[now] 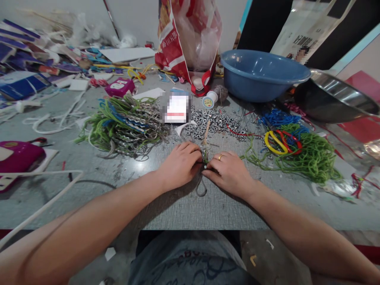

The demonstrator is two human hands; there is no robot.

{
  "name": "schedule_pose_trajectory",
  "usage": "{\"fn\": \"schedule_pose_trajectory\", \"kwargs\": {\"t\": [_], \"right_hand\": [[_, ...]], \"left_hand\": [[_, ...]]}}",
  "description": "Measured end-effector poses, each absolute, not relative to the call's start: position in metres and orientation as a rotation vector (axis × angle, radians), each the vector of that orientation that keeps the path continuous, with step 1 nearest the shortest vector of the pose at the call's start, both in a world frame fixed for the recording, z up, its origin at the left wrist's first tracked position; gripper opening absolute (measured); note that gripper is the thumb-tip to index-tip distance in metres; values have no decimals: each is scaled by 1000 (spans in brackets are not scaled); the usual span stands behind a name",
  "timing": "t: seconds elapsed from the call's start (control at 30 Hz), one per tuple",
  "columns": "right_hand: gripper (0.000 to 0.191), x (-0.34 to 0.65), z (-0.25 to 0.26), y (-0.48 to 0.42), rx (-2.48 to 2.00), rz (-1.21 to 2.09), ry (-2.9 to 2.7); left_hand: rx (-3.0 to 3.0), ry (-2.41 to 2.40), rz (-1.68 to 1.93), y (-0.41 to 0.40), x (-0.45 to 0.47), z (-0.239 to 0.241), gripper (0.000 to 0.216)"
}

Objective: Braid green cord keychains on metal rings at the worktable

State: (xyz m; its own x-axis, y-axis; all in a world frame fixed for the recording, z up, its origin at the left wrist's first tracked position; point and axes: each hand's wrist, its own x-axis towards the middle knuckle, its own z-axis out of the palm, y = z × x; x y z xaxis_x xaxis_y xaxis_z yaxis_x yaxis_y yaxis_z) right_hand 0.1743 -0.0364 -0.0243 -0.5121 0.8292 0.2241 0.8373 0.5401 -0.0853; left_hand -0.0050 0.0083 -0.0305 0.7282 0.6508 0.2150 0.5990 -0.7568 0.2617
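Note:
Both my hands rest knuckles-up on the grey table (pixel 166 209), fingertips meeting in the middle. My left hand (pixel 179 164) and my right hand (pixel 228 172), which wears a gold ring, are both closed in a pinch on a small green cord piece with a metal ring (pixel 204 158). A grey metal loop (pixel 202 189) hangs out below the hands toward me. A thin wooden stick (pixel 206 132) stands just beyond the fingertips, in front of a heap of small silver nuts (pixel 216 122).
A pile of finished green cords with metal rings (pixel 124 124) lies to the left, loose green cord (pixel 308 158) with yellow and red loops to the right. Behind stand a blue basin (pixel 263 75), a steel bowl (pixel 335 97), a red plastic bag (pixel 190 39) and a thread spool (pixel 209 101).

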Motion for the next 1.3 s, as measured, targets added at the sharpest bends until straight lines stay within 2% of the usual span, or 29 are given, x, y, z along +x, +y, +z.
{"fn": "schedule_pose_trajectory", "kwargs": {"t": [0.27,0.63,0.77,1.1,1.3], "right_hand": [[18,179,-27,-31,-1377,-18,-2401],[22,178,-27,-32,-1409,-38,-2470],[22,177,-28,-31,-1385,2,-2466],[22,185,-25,-26,-1397,109,-2378],[20,197,-18,-20,-1405,134,-2297]], "left_hand": [[2748,958,492,9,-5,-35,12],[2686,877,649,8,-3,-31,13],[2698,871,586,6,-3,-28,17],[2681,985,547,7,-4,-22,10],[2662,1128,654,10,-8,-21,23]]}}
